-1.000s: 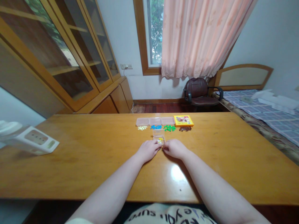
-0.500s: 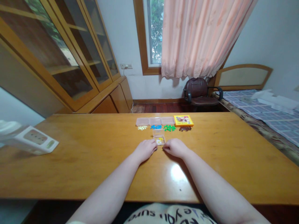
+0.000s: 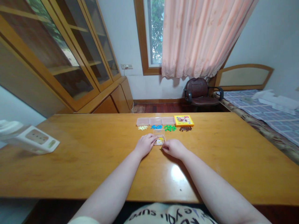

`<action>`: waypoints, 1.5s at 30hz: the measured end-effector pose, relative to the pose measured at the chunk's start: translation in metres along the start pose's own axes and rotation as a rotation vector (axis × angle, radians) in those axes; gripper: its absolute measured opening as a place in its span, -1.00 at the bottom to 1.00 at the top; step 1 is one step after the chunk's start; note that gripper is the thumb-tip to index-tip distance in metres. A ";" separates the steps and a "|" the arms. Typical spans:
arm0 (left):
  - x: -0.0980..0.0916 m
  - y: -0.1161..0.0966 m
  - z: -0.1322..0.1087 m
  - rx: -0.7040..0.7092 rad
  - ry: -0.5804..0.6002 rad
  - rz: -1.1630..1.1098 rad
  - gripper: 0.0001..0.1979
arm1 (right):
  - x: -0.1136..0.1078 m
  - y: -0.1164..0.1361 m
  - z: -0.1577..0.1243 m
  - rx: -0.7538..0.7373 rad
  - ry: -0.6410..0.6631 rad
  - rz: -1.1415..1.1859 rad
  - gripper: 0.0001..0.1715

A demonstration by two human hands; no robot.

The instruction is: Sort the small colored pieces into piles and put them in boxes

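A small clear box with its lid raised stands between my hands and has yellow pieces inside. The fingers of my left hand reach over the box's left side; whether they grip anything is too small to tell. My right hand is closed in a pinch on a small yellow piece, low over the table at the box's near right corner. Behind the box lie piles of cream pieces, blue pieces, green pieces and brown pieces.
Clear trays and a yellow package line up behind the piles on the wooden table. A white appliance is at the left. Beyond the table are a chair, a bed and a glass-doored cabinet.
My left hand has moved forward, its fingers now over the box's left side. The right hand has shifted slightly left with the yellow piece.
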State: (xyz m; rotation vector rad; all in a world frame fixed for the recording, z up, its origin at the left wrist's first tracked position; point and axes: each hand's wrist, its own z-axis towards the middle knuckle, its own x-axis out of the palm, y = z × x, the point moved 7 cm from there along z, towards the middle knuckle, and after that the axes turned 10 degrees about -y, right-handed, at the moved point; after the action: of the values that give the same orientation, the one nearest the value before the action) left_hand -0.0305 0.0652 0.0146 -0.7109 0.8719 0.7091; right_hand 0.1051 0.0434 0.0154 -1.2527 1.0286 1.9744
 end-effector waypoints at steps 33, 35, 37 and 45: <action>-0.008 -0.032 -0.014 0.118 0.134 0.094 -0.70 | -0.008 0.003 0.001 -0.067 -0.233 -0.007 -0.77; -0.002 -0.037 -0.016 0.068 0.162 0.151 -0.65 | -0.005 0.004 0.001 -0.029 -0.219 -0.011 -0.75; 0.004 -0.041 -0.018 0.023 0.185 0.197 -0.61 | -0.003 0.005 0.001 0.007 -0.205 -0.008 -0.75; 0.009 -0.049 -0.024 0.002 0.165 0.269 -0.56 | -0.001 0.015 0.000 -0.016 -0.180 0.012 -0.70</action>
State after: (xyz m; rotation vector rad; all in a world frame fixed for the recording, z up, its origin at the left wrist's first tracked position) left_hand 0.0019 0.0205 0.0087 -0.6626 1.1329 0.8972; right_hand 0.0932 0.0352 0.0213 -1.0567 0.9357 2.0655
